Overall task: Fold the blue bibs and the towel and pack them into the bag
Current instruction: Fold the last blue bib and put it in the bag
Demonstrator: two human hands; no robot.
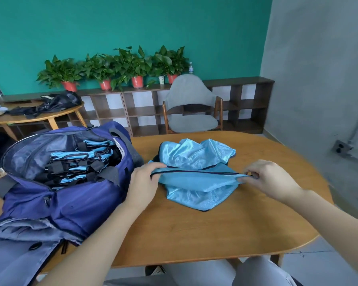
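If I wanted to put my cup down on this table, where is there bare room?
The widest bare wood is the near part of the table, between the blue bib and the near edge. The right end past the right hand is also free. The left side is crowded: the open bag covers it, and the left hand fills the gap beside the bib.

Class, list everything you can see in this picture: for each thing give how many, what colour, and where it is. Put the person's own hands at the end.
bib: one, light blue with dark trim, on the table, one edge lifted.
bag: one, navy, open, on the table's left.
folded bibs: several, blue and black, inside the bag.
table: one, wooden, in front.
chair: one, grey, behind the table.
potted plants: four, green in red pots, on the shelf.
shelf: one, dark brown, along the teal wall.
side table: one, wooden, far left, holding dark items.
left hand: holds the bib's left edge.
right hand: pinches the bib's right edge.
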